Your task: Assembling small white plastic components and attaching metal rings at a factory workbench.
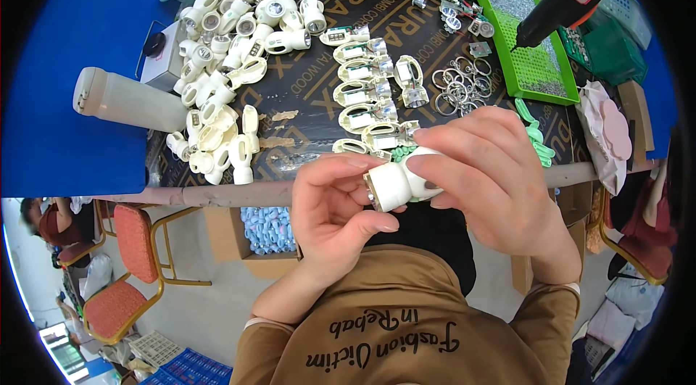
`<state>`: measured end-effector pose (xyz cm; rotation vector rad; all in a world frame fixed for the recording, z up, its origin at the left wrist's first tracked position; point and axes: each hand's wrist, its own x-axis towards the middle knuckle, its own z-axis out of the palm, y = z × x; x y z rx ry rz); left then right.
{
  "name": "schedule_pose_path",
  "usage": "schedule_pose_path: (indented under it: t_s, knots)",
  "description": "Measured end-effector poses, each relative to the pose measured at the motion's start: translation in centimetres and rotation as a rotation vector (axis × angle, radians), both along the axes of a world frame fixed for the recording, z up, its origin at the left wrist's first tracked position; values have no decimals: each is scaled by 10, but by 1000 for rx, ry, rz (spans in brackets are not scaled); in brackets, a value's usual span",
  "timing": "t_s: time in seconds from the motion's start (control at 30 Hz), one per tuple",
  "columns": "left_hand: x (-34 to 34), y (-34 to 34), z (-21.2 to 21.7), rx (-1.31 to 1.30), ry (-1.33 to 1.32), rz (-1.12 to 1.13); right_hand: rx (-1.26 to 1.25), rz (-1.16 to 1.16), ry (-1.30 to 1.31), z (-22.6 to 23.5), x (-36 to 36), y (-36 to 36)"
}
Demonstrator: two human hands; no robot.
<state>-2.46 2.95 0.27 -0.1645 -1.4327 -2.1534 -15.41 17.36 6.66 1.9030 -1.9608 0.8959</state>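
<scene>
A small white flashlight (395, 186) is held up in front of me at the table's near edge, tilted with its lens end to the left. My right hand (493, 182) grips its body between thumb and fingers. My left hand (330, 204) curls around the lens end, fingers behind it and thumb below. Just beyond my hands runs a column of open white flashlight shells (357, 92) with circuit boards and clear reflectors in them. One more such shell (410, 80) lies to their right. Green small parts (403, 154) show partly behind the flashlight.
White flashlights (250, 19) lie heaped at the left, beside a white bottle (130, 98). At the right are metal key rings (462, 85), green straps (535, 131), a green tray (511, 59) of small screws and a black electric screwdriver (562, 2). A box of blue parts (267, 231) stands below.
</scene>
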Motion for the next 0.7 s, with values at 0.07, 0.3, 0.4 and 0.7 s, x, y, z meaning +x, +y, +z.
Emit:
schedule_pose_path:
  t_s: [0.07,0.3,0.4,0.7]
  knots:
    - [0,0,0,10,7,-5,2,-4,1,1,1,0]
    - [0,10,7,55,-63,101,-17,-19,0,4,1,0]
    - [1,10,7,52,-129,171,-1,-6,-16,2,1,-1]
    - [2,0,3,-18,16,-4,-8,13,-77,-1,4,-2]
